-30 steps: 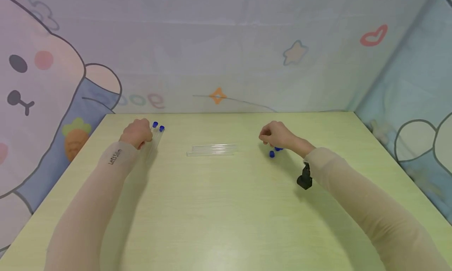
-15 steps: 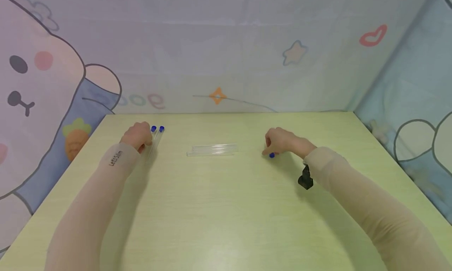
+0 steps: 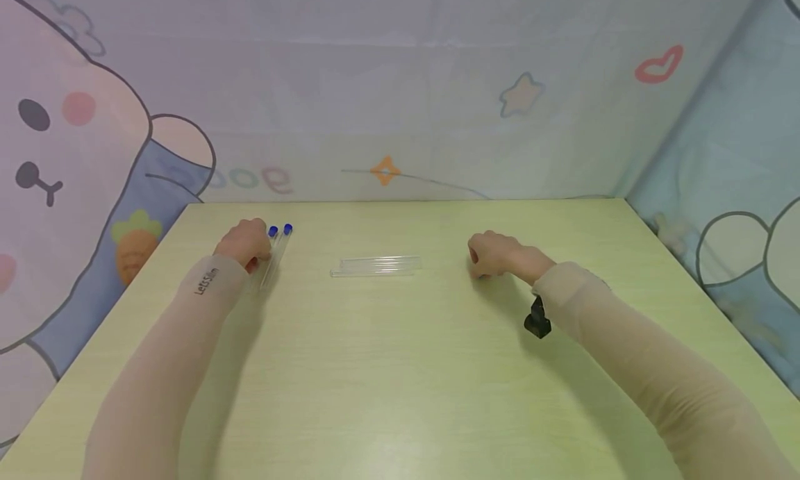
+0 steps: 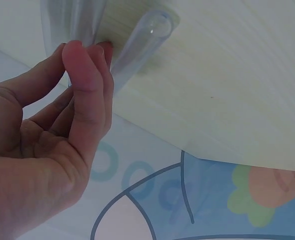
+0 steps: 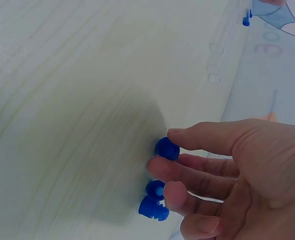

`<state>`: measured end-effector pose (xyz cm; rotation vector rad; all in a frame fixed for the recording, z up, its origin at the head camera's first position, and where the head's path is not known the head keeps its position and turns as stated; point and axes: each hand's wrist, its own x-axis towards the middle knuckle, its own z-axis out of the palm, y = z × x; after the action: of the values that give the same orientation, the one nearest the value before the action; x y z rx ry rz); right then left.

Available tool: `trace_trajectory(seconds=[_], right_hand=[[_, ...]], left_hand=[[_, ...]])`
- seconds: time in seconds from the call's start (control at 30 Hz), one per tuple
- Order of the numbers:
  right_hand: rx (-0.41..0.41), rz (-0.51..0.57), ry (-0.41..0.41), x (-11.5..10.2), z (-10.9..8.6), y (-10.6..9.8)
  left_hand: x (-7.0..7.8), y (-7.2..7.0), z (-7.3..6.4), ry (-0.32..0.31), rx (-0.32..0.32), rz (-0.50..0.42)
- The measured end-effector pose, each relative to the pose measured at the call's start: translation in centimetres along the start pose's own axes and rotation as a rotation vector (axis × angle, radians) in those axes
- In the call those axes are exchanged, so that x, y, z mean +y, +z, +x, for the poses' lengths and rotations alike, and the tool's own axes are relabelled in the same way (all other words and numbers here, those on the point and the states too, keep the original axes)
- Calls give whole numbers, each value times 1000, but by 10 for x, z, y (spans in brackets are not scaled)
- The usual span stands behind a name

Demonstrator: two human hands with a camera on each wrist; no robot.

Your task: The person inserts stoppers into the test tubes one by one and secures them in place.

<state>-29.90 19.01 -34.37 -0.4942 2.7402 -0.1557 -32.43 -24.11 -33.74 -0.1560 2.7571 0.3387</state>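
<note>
My left hand (image 3: pixel 245 242) is at the table's far left beside two clear test tubes with blue stoppers (image 3: pixel 287 228). In the left wrist view, its thumb and fingertips pinch a clear tube (image 4: pixel 72 22); another tube (image 4: pixel 147 42) with a rounded end lies close behind the fingers. On the right side, my right hand (image 3: pixel 496 253) is low over the table. The right wrist view has its thumb and index finger pinching a blue stopper (image 5: pixel 167 149). Two more blue stoppers (image 5: pixel 154 207) lie by the other fingertips, hidden in the head view.
Several clear tubes without stoppers (image 3: pixel 375 266) lie side by side mid-table, between the hands. A printed cloth backdrop (image 3: pixel 437 105) rises behind the table's far edge. A black wrist device (image 3: pixel 537 319) hangs below the right sleeve.
My right hand has come down onto the blue stoppers, covering them in the head view. At the left, one stoppered tube has shifted slightly nearer, level with the other.
</note>
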Motion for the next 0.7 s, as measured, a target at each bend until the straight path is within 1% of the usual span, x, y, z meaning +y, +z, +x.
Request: trace_trajectory(seconds=[0.23,0.47,0.7], right_hand=[[25,-19,-2,0,1,1],[78,-13,-20,1,1,-1],[119,12,-16,2,2,-5]], left_hand=[[1,2,0,11,-6,15],[2,4,1,22,-4,17],[3,3,1,22,-1,13]])
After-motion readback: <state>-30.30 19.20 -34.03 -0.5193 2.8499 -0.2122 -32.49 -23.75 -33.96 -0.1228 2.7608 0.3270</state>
